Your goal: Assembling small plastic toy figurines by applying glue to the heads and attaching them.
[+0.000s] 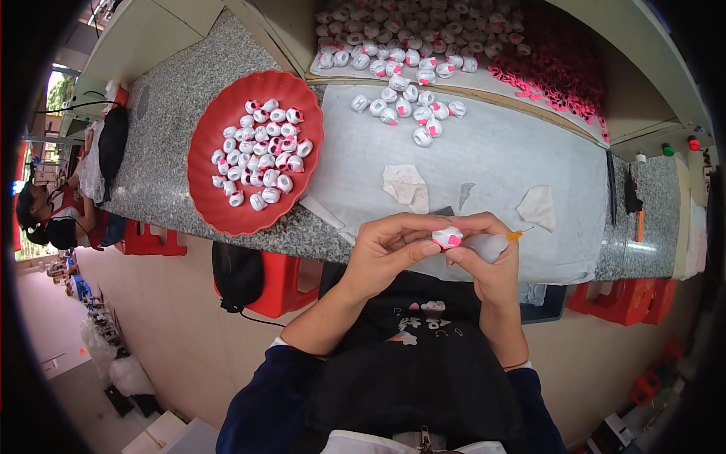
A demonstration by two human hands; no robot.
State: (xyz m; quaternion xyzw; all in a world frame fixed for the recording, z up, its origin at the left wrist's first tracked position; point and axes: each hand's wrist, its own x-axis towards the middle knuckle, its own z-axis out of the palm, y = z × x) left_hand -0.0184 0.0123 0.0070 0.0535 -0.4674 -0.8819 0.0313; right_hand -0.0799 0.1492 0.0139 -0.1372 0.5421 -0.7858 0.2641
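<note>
My left hand (376,253) is closed at the near edge of the worktable, its fingertips around a small white figure head (448,237) with a pink patch. Fingers of my right hand (495,276) touch the other side of this piece. Tucked in that same right hand is a small translucent squeeze bottle (486,247) with an orange needle tip (516,235), pointing away to the right. Below my fingers lies a white sheet (348,163), with two scraps of cloth (406,187) (537,207) and a grey pointed sliver (466,194) on it.
A red scalloped bowl (200,159) of finished-looking white-and-pink heads stands left. Loose white heads (422,136) lie at the back, below a shelf piled with more heads and pink parts (552,76). Red stools (280,291) stand under the table. Another person (64,208) sits far left.
</note>
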